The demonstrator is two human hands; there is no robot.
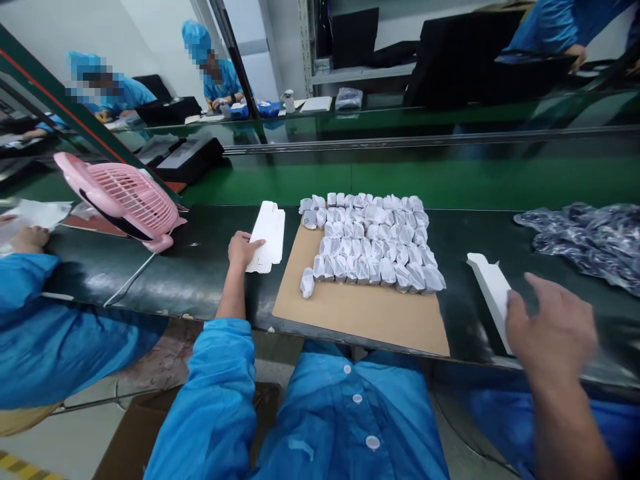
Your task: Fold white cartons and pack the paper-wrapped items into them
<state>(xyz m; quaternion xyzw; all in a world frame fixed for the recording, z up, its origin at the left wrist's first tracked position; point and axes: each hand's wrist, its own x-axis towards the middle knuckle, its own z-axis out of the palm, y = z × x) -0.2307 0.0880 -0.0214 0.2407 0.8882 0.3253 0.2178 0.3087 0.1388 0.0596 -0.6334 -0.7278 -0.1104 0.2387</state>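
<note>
My left hand (243, 251) grips a flattened white carton (270, 233) by its left edge, thumb on top, over the dark green bench. On the right, my right hand (553, 327) has its fingers apart and looks slightly blurred. Beside its thumb lies a long, narrow white box (490, 290), and I cannot tell whether they touch. Between my hands, several rows of small items wrapped in white paper (370, 240) rest on a brown cardboard sheet (360, 317). A single wrapped piece (307, 283) sits apart at the lower left of the rows.
A pink fan (130, 197) stands on the left, its cable hanging over the bench edge. Clear plastic bags (590, 240) are heaped at right. A co-worker's sleeve (30, 333) is close on my left. Other people work beyond the green conveyor (400, 180), near black boxes (187, 160).
</note>
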